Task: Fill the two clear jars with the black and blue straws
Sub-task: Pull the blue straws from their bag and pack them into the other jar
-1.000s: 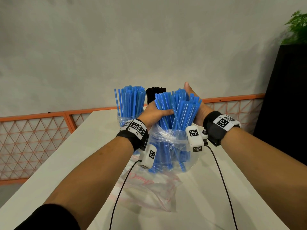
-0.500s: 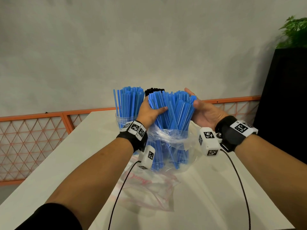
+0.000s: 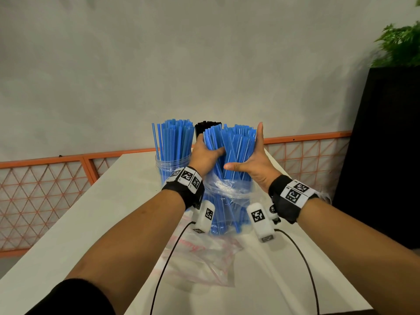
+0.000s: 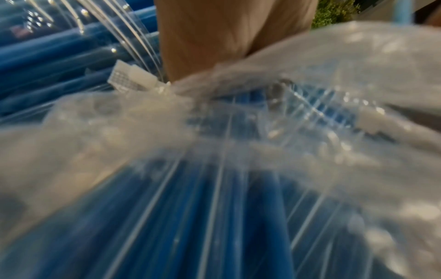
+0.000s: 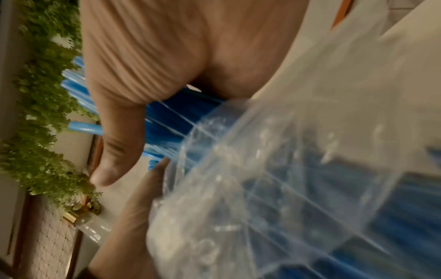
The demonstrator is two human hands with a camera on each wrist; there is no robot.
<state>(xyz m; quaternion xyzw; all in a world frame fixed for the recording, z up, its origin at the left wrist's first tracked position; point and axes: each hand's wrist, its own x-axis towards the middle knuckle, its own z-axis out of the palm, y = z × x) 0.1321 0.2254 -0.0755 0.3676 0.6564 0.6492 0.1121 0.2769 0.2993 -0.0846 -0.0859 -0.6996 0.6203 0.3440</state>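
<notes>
A thick bundle of blue straws (image 3: 234, 144) stands upright in a clear jar (image 3: 227, 214), with a crumpled clear bag (image 3: 229, 187) bunched around the jar's mouth. My left hand (image 3: 210, 148) grips the bundle's left side, thumb across the front. My right hand (image 3: 248, 153) lies flat against the bundle's right side, fingers straight up and thumb stretched out. To the left, a second clear jar (image 3: 172, 165) holds more blue straws (image 3: 173, 139). Black straws (image 3: 208, 127) show just behind the bundle. The right wrist view shows my thumb (image 5: 114, 151) over the straws (image 5: 181, 111).
An empty clear bag with pink print (image 3: 200, 258) lies flat on the white table (image 3: 102, 223) in front of the jars. An orange lattice railing (image 3: 45, 189) runs behind the table. A black cabinet (image 3: 386, 155) with a green plant (image 3: 400, 46) stands at the right.
My right hand left the bundle and swung out to the right, then came back flat against its right side. My left hand kept its grip, and the bundle stands straighter.
</notes>
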